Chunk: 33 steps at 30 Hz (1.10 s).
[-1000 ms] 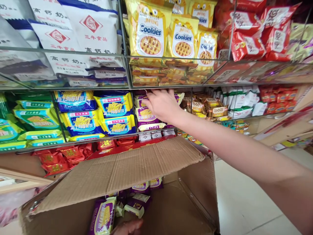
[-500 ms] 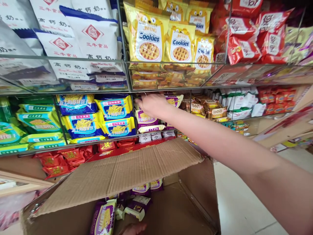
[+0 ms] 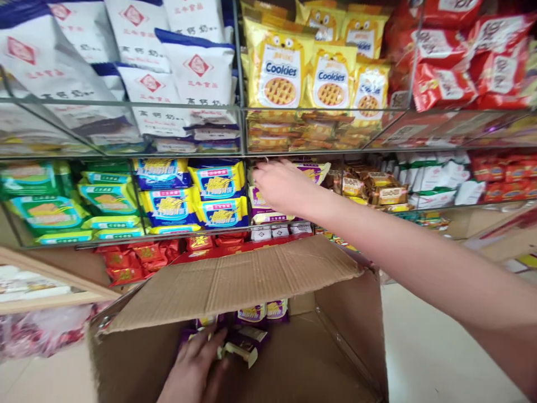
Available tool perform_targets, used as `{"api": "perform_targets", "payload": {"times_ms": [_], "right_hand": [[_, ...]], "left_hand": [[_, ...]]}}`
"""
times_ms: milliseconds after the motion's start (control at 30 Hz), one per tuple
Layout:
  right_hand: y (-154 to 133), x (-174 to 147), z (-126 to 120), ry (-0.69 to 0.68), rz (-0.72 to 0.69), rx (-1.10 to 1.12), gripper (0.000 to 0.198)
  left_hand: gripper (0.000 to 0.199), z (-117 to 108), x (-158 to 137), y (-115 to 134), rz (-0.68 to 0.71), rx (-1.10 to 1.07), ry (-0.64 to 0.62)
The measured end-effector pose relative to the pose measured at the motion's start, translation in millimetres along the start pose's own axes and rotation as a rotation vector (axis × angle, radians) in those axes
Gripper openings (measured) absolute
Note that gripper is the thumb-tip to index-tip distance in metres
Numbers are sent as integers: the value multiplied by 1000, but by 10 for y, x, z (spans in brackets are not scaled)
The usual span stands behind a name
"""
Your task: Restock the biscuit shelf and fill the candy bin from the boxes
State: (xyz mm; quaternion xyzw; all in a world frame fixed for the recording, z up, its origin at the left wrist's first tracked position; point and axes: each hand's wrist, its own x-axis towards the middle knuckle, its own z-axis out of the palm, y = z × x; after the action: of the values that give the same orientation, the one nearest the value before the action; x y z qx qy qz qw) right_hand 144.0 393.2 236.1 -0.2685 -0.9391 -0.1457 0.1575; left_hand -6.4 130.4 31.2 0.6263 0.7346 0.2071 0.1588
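My right hand [image 3: 279, 184] reaches into a shelf compartment. It rests at the top of the purple soda biscuit packs [image 3: 272, 217] stacked there, and its fingertips are mostly hidden. A purple and cream pack [image 3: 312, 170] leans just right of it. Below, my left hand [image 3: 195, 364] is inside an open cardboard box [image 3: 335, 358]. Its slightly blurred fingers are spread over purple biscuit packs, one of them [image 3: 184, 337] largely covered by the hand. Another pack [image 3: 247, 344] lies just right of the fingers, and two [image 3: 264, 310] lie farther back in the box.
The box flap [image 3: 235, 280] slopes up towards the shelf. A clear shelf edge [image 3: 168, 151] runs above my right hand. Blue and yellow biscuit packs [image 3: 220, 196] fill the compartment to the left, brown packs [image 3: 386, 193] the right. Yellow cookie bags [image 3: 281, 73] stand above.
My left hand has come up into the box and over the purple packs. My right hand stays in the same compartment. The view has shifted left.
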Motion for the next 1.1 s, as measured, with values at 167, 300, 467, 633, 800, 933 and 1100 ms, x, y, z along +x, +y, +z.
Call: {"api": "perform_targets", "payload": {"times_ms": [167,300,467,633,800,933,1100], "right_hand": [[-350,-686,-217,117,-217,197,27],[-600,-1192,-270,96,-195,361,24],[-778,-1633,-118,72,-131,497,19],[-953,-1860,114,217,-46,578,14],[-1167,-1915,273,410,-8,733,22],[-1246,-1956,386,308,-27,796,18],[-1224,-2110,495,209,93,837,19]], "left_hand": [[28,18,427,-234,-240,198,9],[18,101,741,-357,-296,207,-42],[16,61,639,-385,-199,161,-19],[20,-77,349,-248,-40,73,62],[23,23,457,-93,33,100,29],[23,171,594,-60,111,98,-92],[23,108,395,70,229,-14,-89]]}}
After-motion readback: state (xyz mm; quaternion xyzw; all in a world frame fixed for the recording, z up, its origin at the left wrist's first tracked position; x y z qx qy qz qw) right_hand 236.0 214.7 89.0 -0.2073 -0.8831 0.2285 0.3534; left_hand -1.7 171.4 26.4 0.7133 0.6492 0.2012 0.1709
